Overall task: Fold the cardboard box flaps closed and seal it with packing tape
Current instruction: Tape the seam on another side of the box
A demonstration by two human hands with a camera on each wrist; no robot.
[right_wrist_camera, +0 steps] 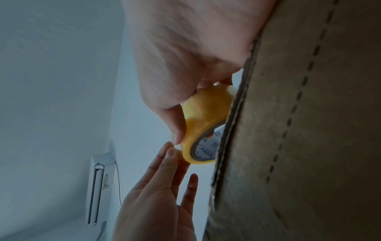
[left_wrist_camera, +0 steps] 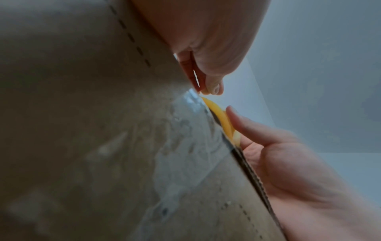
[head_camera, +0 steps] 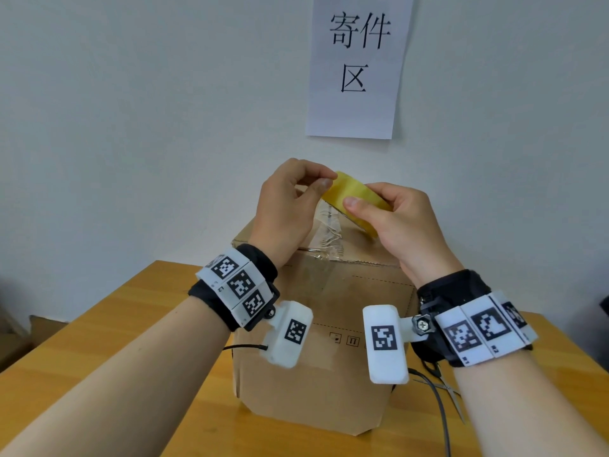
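Note:
A brown cardboard box [head_camera: 323,357] stands on the wooden table [head_camera: 131,324], its top flaps folded down with wrinkled clear tape [head_camera: 326,232] along the seam. My right hand [head_camera: 369,209] holds a yellow packing tape roll [head_camera: 354,192] just above the box top, thumb on its outer face. My left hand [head_camera: 324,181] pinches the roll's upper left edge between thumb and forefinger. The right wrist view shows the roll [right_wrist_camera: 206,124] in my right hand [right_wrist_camera: 185,114], next to a flap edge [right_wrist_camera: 230,130], with left fingertips [right_wrist_camera: 172,153] on its rim. The left wrist view shows the pinch [left_wrist_camera: 208,91] above the box [left_wrist_camera: 82,130].
Scissors [head_camera: 449,394] lie on the table right of the box, partly behind my right wrist. A paper sign [head_camera: 357,67] hangs on the white wall behind. A white wall unit [right_wrist_camera: 98,187] shows in the right wrist view. The table edge runs left of my forearm.

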